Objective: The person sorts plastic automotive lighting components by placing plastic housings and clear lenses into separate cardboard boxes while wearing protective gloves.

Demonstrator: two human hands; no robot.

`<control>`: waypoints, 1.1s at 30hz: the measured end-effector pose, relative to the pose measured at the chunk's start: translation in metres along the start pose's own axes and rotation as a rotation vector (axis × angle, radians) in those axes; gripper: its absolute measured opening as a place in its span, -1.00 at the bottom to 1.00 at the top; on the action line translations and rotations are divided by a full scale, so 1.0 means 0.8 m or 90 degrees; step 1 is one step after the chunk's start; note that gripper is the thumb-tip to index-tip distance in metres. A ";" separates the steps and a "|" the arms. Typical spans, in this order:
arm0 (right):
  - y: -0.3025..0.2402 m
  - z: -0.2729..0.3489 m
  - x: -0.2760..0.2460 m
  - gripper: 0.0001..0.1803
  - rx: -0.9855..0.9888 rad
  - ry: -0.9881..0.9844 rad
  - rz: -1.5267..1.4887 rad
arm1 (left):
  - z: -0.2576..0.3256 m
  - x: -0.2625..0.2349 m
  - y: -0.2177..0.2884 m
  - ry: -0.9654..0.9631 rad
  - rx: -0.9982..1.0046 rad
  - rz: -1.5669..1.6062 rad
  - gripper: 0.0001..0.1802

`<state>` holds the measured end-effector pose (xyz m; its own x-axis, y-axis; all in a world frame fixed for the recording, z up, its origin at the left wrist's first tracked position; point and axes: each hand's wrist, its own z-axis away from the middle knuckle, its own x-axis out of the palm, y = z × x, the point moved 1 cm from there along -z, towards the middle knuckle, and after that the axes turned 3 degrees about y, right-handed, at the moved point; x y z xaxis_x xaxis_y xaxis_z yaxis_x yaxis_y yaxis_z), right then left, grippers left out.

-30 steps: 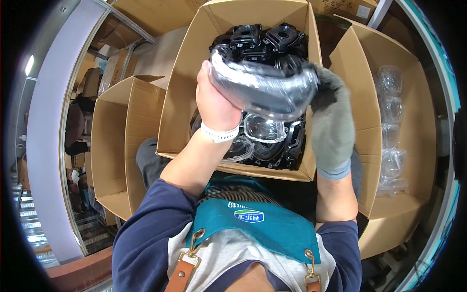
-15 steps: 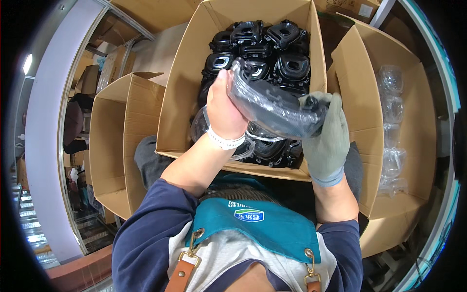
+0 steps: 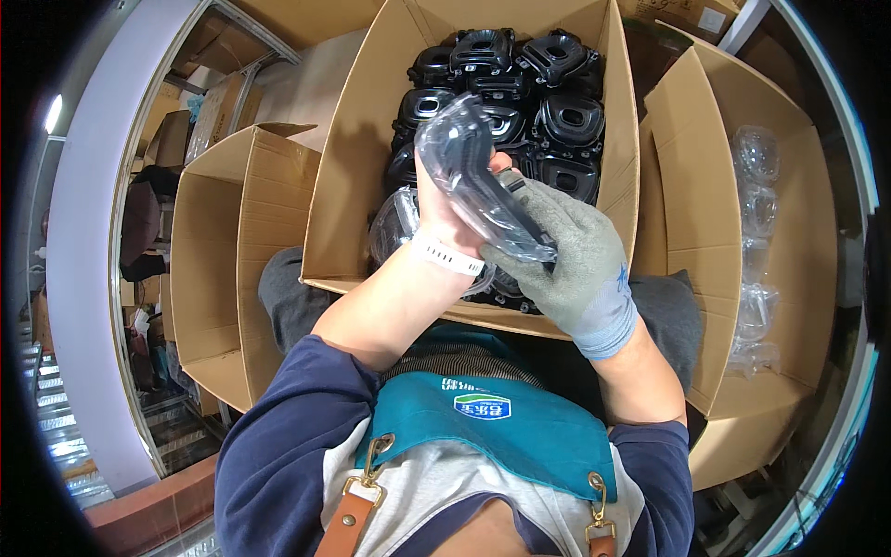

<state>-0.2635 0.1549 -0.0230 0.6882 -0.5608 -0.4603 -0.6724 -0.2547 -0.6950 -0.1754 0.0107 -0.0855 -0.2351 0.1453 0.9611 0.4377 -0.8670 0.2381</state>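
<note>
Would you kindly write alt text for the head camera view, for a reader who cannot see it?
Seen from above, a person's bare left hand and grey-gloved right hand hold a clear plastic-wrapped part over an open cardboard box packed with black moulded parts. Open boxes flank it; the right box holds clear plastic pieces.

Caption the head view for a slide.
Both hands, bare left hand and gloved right hand, grip a clear-bagged black part above a cardboard box.

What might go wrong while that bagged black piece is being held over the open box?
The left hand and gloved right hand hold a clear-bagged black part above the middle cardboard box. The slick bag could slip, and the part might drop onto the black parts stacked below. A tight grip may also tear the thin bag.
</note>
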 end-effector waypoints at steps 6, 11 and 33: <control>-0.008 -0.001 -0.006 -0.09 0.143 0.003 -0.191 | 0.024 0.075 0.024 0.102 0.329 -0.206 -0.44; 0.001 -0.023 -0.016 -0.33 0.132 0.032 -0.134 | 0.070 0.079 0.080 -0.095 0.603 -0.547 -0.42; -0.022 -0.048 0.025 -0.66 0.590 -0.462 -0.295 | 0.317 -0.100 0.435 0.722 0.343 -1.511 -0.41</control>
<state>-0.2485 0.1179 0.0007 0.9957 0.0684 -0.0628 -0.0887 0.4995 -0.8618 0.2164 -0.1819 -0.0441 -0.3612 -0.1697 -0.9169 -0.9120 0.2695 0.3093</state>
